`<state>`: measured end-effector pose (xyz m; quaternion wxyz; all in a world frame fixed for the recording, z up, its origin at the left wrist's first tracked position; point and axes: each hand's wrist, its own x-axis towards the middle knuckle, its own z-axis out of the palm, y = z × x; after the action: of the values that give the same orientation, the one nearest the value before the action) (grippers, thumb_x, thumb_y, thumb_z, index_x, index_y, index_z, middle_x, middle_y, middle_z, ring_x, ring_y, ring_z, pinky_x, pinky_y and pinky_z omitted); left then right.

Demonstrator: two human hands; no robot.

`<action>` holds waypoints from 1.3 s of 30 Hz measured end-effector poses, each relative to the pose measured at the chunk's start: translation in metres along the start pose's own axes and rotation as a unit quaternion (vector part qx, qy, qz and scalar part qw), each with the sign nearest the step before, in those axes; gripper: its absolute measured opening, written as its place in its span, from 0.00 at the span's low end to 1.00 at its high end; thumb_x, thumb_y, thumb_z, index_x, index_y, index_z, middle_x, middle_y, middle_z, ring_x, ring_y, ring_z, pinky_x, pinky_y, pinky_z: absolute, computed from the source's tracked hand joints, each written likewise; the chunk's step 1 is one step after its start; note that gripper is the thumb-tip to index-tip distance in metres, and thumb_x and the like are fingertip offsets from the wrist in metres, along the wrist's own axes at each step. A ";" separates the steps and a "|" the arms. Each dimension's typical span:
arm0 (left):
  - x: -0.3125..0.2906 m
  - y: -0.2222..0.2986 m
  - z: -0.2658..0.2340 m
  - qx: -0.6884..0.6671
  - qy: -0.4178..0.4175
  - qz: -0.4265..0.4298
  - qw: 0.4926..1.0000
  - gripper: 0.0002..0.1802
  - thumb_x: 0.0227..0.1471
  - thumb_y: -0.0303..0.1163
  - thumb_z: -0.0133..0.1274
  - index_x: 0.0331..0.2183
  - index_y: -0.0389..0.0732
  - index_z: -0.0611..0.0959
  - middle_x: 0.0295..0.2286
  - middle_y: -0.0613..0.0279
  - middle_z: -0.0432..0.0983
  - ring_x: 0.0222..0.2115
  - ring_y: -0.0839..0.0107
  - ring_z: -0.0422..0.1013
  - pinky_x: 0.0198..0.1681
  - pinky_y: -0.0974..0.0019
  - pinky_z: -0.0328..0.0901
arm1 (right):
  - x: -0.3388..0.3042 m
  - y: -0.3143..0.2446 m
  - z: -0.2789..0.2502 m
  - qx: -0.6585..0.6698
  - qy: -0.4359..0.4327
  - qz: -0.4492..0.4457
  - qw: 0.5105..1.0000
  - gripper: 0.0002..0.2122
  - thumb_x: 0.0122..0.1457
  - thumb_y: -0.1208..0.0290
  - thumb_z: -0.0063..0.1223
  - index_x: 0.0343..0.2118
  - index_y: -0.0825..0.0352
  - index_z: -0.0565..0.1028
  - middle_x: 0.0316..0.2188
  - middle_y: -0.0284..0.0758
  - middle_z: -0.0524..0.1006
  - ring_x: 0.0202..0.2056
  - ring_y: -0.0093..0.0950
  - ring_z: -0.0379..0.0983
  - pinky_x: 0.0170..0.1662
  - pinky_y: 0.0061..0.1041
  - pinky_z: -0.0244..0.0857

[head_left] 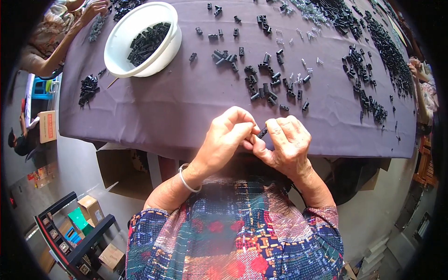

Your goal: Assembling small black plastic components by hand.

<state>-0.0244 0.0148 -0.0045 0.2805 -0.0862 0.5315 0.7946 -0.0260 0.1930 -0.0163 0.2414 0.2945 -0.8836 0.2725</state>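
Observation:
Close to the table's near edge, my two hands meet over a small black plastic cylinder point(262, 133) that looks like a cord lock part. My right hand point(288, 143) pinches this piece between thumb and fingers. Thumb and fingertips of my left hand point(229, 134) are pressed together at the piece's left end; what they hold, if anything, is hidden. Just beyond my hands lie several loose black plastic cylinders point(270, 95), some with side holes. Small metal coil springs point(298, 78) are scattered among and behind them.
A white bowl point(173, 49) of black parts stands on the purple-grey tablecloth point(154, 112) at left. Black parts point(88, 88) are heaped nearby, with larger piles point(387, 51) at right. Other people's arms point(58, 53) reach in at both sides. A cardboard box point(123, 170) sits below the edge.

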 end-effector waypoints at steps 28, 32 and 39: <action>-0.004 0.002 -0.004 0.104 -0.043 0.000 0.994 0.07 0.51 0.24 0.58 0.33 0.34 0.79 0.28 0.66 0.77 0.30 0.80 0.72 0.36 0.73 0.68 | -0.008 -0.003 0.005 0.072 0.019 0.007 0.997 0.12 0.38 0.71 0.61 0.27 0.67 0.72 0.20 0.33 0.67 0.21 0.31 0.65 0.24 0.31 0.59; -0.015 0.016 -0.001 0.072 0.006 -0.015 0.997 0.06 0.50 0.23 0.59 0.32 0.35 0.79 0.28 0.66 0.77 0.30 0.81 0.72 0.35 0.75 0.67 | -0.006 0.002 -0.009 0.121 0.007 0.016 0.992 0.17 0.38 0.72 0.62 0.34 0.69 0.74 0.24 0.35 0.72 0.26 0.33 0.70 0.29 0.32 0.63; -0.016 0.073 -0.045 0.352 0.246 0.398 0.811 0.06 0.51 0.19 0.58 0.33 0.37 0.79 0.28 0.70 0.74 0.27 0.85 0.67 0.29 0.80 0.64 | -0.015 0.052 -0.034 -0.015 0.085 0.186 0.979 0.09 0.43 0.83 0.59 0.29 0.67 0.74 0.25 0.36 0.72 0.28 0.36 0.71 0.34 0.33 0.65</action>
<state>-0.0573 -0.0514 0.0418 -0.1891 0.0447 0.8142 0.5471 -0.0400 0.2556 -0.0180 0.2654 0.0967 -0.9032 0.3232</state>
